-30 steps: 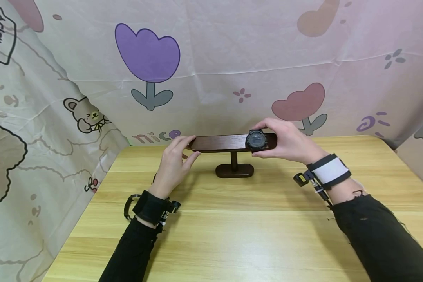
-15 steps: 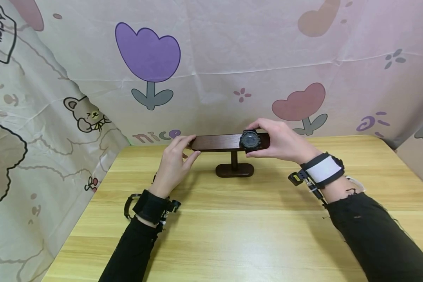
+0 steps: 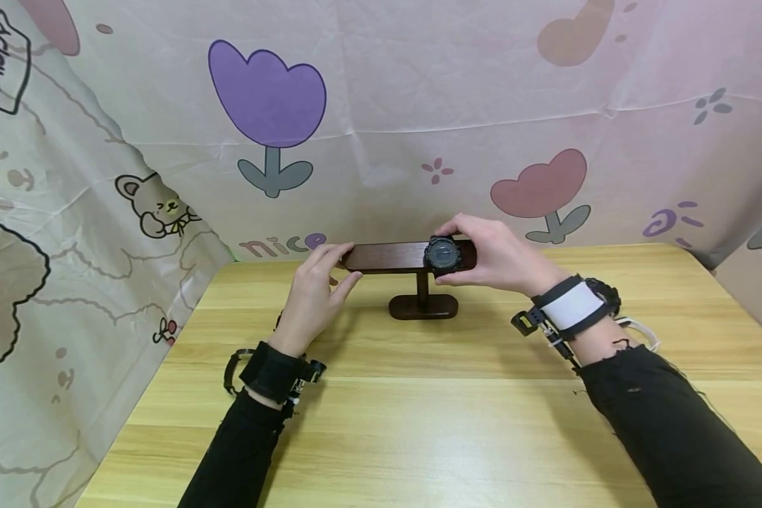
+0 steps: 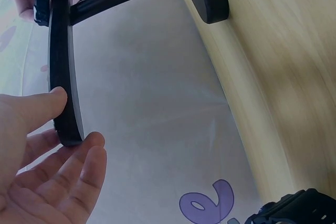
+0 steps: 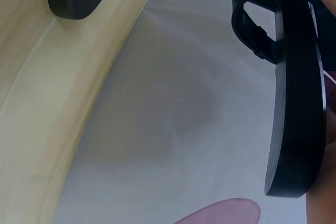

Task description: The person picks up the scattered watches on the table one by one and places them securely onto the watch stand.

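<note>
Dark wooden T-bar stand (image 3: 413, 262) stands on the wooden table (image 3: 419, 423), toward its far edge, in front of a flower-print cloth (image 3: 381, 120). Black watch (image 3: 443, 254) sits looped round the bar — right of the post, face toward the camera. Right hand (image 3: 492, 255) grips the watch, thumb below, fingers over the top. Left hand (image 3: 311, 293) pinches the bar's left end (image 4: 65, 124) — thumb on the near side, fingers behind.

A: Bright, even light overall; only soft shadows lie on the desk (image 3: 419, 423) under the arms, and the head view bends at its edges

B: Wrist views are softer, with the near fingers (image 4: 79, 182) blurred
</note>
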`<state>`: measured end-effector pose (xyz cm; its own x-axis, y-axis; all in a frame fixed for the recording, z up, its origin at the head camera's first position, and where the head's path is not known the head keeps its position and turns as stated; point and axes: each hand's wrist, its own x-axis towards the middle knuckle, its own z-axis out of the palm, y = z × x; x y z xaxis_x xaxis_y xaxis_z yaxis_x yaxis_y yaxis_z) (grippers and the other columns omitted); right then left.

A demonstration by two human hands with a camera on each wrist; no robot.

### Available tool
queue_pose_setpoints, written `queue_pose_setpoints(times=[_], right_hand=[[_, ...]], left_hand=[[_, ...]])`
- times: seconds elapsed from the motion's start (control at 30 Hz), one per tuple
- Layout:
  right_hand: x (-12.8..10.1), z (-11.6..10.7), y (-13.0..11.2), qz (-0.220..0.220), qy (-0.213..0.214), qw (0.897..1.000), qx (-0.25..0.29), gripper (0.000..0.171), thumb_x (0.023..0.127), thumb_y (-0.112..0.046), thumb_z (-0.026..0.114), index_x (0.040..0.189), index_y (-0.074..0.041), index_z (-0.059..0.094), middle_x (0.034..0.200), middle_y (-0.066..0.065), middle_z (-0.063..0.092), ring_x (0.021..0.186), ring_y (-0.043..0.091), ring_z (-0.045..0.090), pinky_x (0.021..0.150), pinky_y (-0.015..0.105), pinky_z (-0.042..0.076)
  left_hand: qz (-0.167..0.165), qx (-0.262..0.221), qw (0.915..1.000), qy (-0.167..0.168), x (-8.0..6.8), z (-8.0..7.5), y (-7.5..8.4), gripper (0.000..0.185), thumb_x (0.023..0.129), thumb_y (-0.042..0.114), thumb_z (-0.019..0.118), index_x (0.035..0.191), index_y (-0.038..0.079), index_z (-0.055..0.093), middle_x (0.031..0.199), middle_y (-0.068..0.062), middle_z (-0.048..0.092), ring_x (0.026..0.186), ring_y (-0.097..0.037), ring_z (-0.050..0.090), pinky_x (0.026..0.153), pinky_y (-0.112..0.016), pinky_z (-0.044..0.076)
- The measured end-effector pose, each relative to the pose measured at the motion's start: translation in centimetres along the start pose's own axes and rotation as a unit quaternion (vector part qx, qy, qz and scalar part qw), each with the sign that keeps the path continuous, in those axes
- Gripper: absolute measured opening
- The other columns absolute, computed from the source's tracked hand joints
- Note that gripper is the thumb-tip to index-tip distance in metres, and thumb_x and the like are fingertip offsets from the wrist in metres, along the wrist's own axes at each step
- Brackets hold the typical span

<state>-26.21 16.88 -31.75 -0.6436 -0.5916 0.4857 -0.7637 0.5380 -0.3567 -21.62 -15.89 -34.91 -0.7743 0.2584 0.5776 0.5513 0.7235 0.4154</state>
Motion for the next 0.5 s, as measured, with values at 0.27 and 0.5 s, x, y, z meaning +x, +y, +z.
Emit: queue_pose_setpoints(times=[0.27, 0.5], right_hand=[[0.19, 0.44, -0.29, -0.013, 0.007, 1.000, -0.001, 0.068, 0.074, -0.031, 0.101, 0.128, -0.010, 0.066, 0.124, 0.003, 0.074, 0.108, 0.016, 0.073, 0.092, 0.039, 0.063], [0.34, 0.73, -0.27, -0.017, 0.016, 1.000, -0.006, 0.068, 0.073, -0.031, 0.102, 0.127, -0.010, 0.066, 0.121, 0.002, 0.075, 0.105, 0.015, 0.072, 0.091, 0.040, 0.063]], left_hand=[[0.001, -0.002, 1.0000, -0.001, 0.05, 0.01, 0.10, 0.049, 0.101, 0.016, 0.077, 0.145, 0.001, 0.064, 0.136, -0.017, 0.067, 0.101, -0.031, 0.070, 0.078, -0.043, 0.064], [-0.006, 0.003, 0.9999, -0.008, 0.06, -0.01, 0.05, 0.049, 0.102, 0.018, 0.076, 0.147, 0.004, 0.064, 0.137, -0.016, 0.067, 0.103, -0.030, 0.070, 0.078, -0.038, 0.063]])
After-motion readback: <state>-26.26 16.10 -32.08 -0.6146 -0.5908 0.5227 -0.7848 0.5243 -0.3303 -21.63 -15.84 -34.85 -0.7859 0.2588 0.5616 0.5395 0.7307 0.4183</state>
